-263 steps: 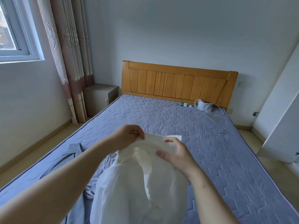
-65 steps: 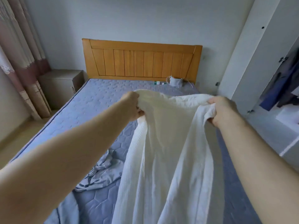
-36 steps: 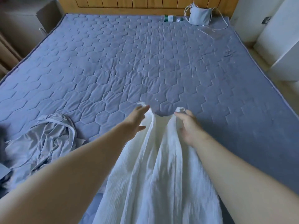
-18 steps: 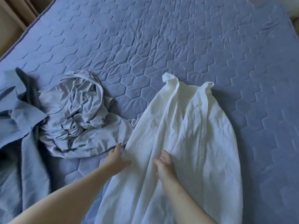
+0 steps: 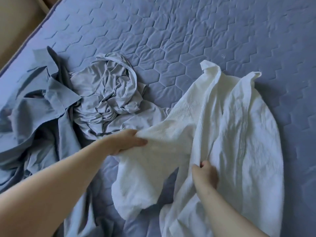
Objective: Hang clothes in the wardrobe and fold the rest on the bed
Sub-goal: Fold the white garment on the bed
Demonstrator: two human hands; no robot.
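1. Two hands of mine are on the white garment [image 5: 239, 125], which lies spread on the bed [image 5: 188, 31], its collar end away from me.
2. My left hand [image 5: 126, 142] grips its left side, thumb on top; my right hand [image 5: 205, 175] pinches a middle fold.
3. The cloth hides the fingers of my left hand; the hem is cut off at the bottom edge.

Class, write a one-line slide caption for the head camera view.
Left hand and right hand hold a white garment lying on the bed, beside a crumpled grey garment and a blue shirt.
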